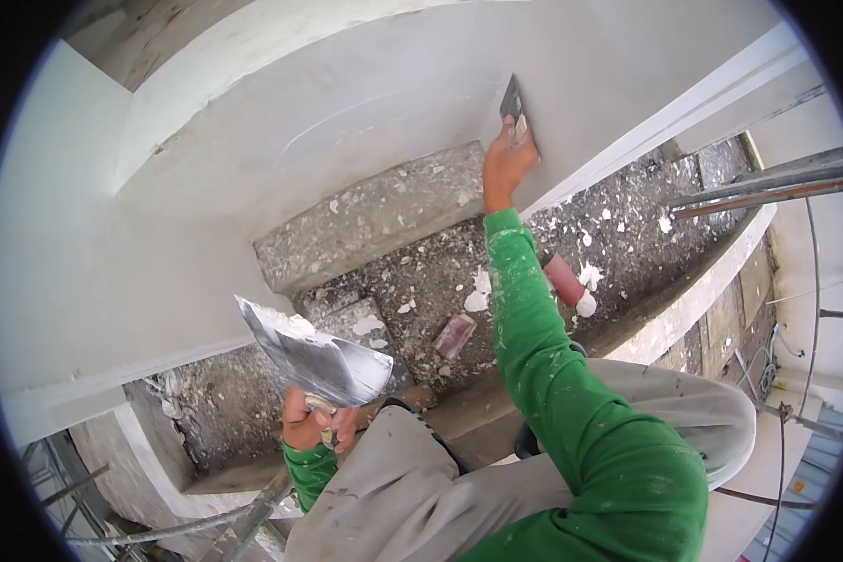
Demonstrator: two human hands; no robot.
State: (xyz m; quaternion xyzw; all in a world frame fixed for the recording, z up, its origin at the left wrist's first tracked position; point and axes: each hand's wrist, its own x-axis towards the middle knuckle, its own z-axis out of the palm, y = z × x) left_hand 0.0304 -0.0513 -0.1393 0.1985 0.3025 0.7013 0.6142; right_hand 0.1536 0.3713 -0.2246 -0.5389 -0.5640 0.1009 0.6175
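My left hand point(307, 426) is closed round the handle of a wide putty knife point(326, 358), held low in front of my knee. White filler point(286, 321) lies along the far edge of its broad metal blade. With my arm stretched forward, my right hand point(509, 169) grips a smaller putty knife point(511, 97). Its dark blade is at the smooth grey-white wall point(384, 89), apparently touching it. A thin curved line marks the wall left of that blade.
Below the wall runs a rough plaster-spattered ledge point(375, 214). On the dirty floor lie a red cylinder point(563, 279), a small reddish block point(454, 335) and white filler lumps point(478, 292). Metal poles point(768, 185) reach in from the right. A pale curved kerb point(684, 298) edges the floor.
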